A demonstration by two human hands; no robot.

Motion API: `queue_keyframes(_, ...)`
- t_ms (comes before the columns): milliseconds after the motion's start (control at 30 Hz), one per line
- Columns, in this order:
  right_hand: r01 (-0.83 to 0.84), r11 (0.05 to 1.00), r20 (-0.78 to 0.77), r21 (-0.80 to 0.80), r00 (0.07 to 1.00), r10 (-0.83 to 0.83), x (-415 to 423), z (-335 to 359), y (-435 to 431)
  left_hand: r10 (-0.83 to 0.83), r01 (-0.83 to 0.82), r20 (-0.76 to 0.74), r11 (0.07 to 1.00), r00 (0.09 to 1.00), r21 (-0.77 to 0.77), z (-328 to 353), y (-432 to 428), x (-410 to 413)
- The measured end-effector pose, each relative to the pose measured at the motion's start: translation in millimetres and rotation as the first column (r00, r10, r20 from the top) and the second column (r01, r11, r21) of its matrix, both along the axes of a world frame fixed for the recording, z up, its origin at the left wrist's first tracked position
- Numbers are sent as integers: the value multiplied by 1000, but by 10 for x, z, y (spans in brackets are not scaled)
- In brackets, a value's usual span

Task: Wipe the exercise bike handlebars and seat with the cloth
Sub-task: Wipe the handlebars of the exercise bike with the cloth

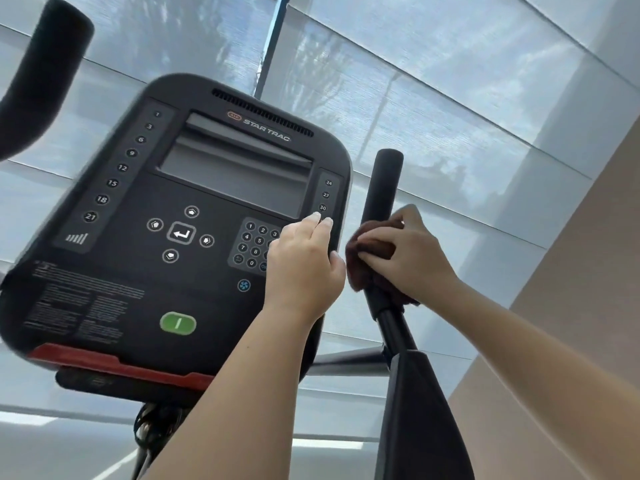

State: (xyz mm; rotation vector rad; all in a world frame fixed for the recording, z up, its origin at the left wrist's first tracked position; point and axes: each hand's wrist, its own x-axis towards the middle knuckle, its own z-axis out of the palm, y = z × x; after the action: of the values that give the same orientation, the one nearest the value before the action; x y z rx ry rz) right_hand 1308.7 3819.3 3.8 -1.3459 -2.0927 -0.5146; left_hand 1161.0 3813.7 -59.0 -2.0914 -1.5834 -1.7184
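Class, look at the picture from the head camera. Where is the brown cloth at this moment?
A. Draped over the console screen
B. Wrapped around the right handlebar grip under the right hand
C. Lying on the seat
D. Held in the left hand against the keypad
B: the right hand presses the brown cloth around the upright right handlebar grip, while the left hand holds no cloth.

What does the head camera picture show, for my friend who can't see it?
A person's right hand wraps a brown cloth around the right handlebar of an exercise bike. Their left hand rests open against the console beside it.
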Motion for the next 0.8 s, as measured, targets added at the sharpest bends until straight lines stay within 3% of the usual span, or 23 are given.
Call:
queue_keyframes(67,33,982,-11,188,999,-32,-174,151,113,0,-1,-21,1000,1000,-8,-24,9,-6)
queue_keyframes(133,77,961,-107,267,993,-50,-292,227,180,-4,4,-32,1000,999,0,-36,6,-7)
queue_keyframes(200,64,979,-112,192,993,-43,-255,157,157,-19,20,-39,1000,999,12,-25,-1,0)
queue_keyframes(300,14,988,-104,-152,994,-30,12,-12,-54,-51,50,6,999,999,11,-7,-22,12)
queue_keyframes(367,-75,955,-190,-288,982,20,201,-95,-269,-53,52,46,999,998,17,11,-27,16)
queue_keyframes(467,-155,956,-314,-251,947,71,339,-231,-464,-65,64,36,998,997,22,28,-24,32)
queue_keyframes(600,-127,982,-350,-138,934,71,203,-222,-254,-90,90,-20,996,996,2,12,-47,77)
queue_keyframes(800,-251,950,-390,-187,906,163,398,-324,-424,-97,96,-42,995,994,-14,21,-72,95)
